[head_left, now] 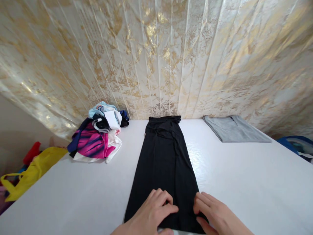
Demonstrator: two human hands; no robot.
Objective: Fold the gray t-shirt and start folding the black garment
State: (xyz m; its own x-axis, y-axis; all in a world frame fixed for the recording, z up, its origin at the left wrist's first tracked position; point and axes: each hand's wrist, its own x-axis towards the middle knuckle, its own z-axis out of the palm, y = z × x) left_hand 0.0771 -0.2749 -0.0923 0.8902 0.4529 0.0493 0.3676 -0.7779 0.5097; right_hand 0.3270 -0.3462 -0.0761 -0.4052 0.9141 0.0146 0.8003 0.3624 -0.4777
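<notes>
A long black garment [161,163] of smooth cloth lies lengthwise before me, folded into a narrow strip. Its far end is bunched and creased. Which kind of garment it is I cannot tell. My left hand [154,212] rests on the near part of it, fingers bent onto the cloth and thumb apart near the bottom edge. At the near right corner, my right hand [212,212] pinches the garment's edge between thumb and curled fingers.
A white table [97,195] carries everything. At the back left sits a heap of crumpled clothes [95,137]; a folded grey garment [237,129] lies back right. Gold-patterned curtain [156,58] hangs behind. Beyond the table's sides are a yellow bag [36,169] and a blue item [293,143].
</notes>
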